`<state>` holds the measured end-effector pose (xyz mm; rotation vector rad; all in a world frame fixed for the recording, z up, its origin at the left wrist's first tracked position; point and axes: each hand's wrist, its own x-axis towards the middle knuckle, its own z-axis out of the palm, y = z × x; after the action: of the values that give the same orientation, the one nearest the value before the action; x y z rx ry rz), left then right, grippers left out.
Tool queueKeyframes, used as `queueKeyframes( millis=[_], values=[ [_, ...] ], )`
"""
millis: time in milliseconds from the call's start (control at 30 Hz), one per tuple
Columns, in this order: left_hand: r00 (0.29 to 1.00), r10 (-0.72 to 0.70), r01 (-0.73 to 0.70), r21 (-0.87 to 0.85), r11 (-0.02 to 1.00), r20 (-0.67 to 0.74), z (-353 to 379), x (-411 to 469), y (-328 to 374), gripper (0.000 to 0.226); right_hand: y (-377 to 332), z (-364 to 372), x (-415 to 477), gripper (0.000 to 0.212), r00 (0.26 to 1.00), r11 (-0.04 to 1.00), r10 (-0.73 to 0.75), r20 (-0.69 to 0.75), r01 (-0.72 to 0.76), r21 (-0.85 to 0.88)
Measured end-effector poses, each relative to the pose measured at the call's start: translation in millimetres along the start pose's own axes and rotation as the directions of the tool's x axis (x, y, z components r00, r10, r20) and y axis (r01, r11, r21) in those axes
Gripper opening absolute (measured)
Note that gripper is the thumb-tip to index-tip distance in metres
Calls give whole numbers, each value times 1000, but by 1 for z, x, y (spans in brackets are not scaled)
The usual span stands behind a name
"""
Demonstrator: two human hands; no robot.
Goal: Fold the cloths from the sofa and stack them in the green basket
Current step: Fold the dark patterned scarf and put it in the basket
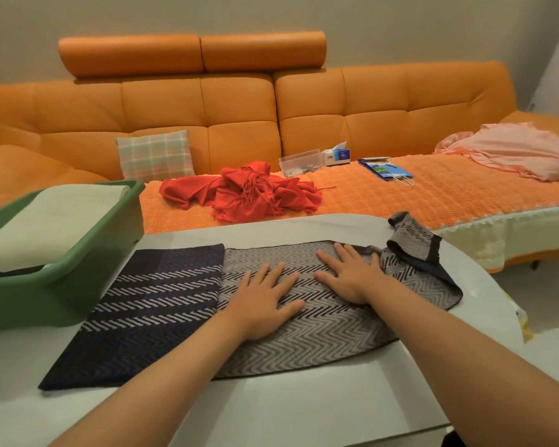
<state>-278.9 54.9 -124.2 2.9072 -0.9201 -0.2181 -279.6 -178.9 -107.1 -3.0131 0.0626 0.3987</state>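
Left hand and right hand lie flat, fingers spread, gripping nothing, pressing the herringbone scarf onto the white table; its right end is bunched just beside the right hand. Smoothing outward toward that end before folding should square the edges. Beyond, the green basket holds a folded cream cloth; a red scarf and pink cloth lie on the orange sofa

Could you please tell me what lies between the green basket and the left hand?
In the head view, the dark navy end of the zigzag scarf lies flat there, between the green basket and the left hand.
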Motion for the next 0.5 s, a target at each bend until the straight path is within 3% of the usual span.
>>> queueKeyframes(
  millis=[133,267,400,500],
  values=[
    [999,3,-4,-38,999,-33,0,-1,-4,73,0,-4,8,70,1000,999,-12,-16,11,-51],
    [999,31,-32,-96,995,-15,-4,-8,-4,67,-32,-6,-2,59,976,974,-61,-209,12,-228],
    [970,-38,-25,-252,967,-242,-19,-26,-19,51,-88,-4,-20,57,937,973,-218,-274,188,-132],
    [940,-153,101,-179,979,-304,-29,-52,-46,50,-129,5,-36,54,880,919,-393,-266,387,-77]
  ],
)
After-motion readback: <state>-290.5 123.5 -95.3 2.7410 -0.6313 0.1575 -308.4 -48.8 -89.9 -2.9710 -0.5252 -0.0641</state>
